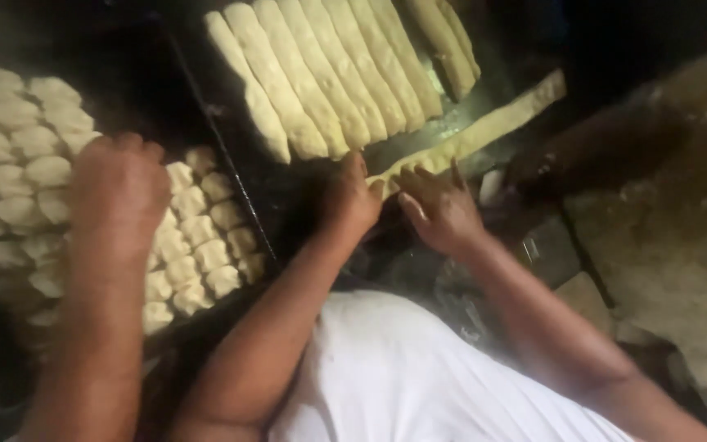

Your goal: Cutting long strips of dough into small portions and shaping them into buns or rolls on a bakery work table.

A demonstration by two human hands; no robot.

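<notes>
A long, thin strip of pale dough [484,131] lies slantwise on a dark tray [452,123], and its near end reaches both my hands. My left hand [352,200] is closed at the strip's tip, fingers pinched on it. Just to its right, my right hand [442,209] lies with fingers spread, and the fingertips press on the same end of the strip. Several long dough logs [329,74] lie side by side on the tray beyond my hands. My white shirt fills the bottom middle.
At the left, another person's hand [116,192] rests on rows of small cut dough pieces [202,237] on a second dark tray [243,192]. More small pieces [10,155] fill the far left. A rough, floury brown surface [681,213] lies at the right.
</notes>
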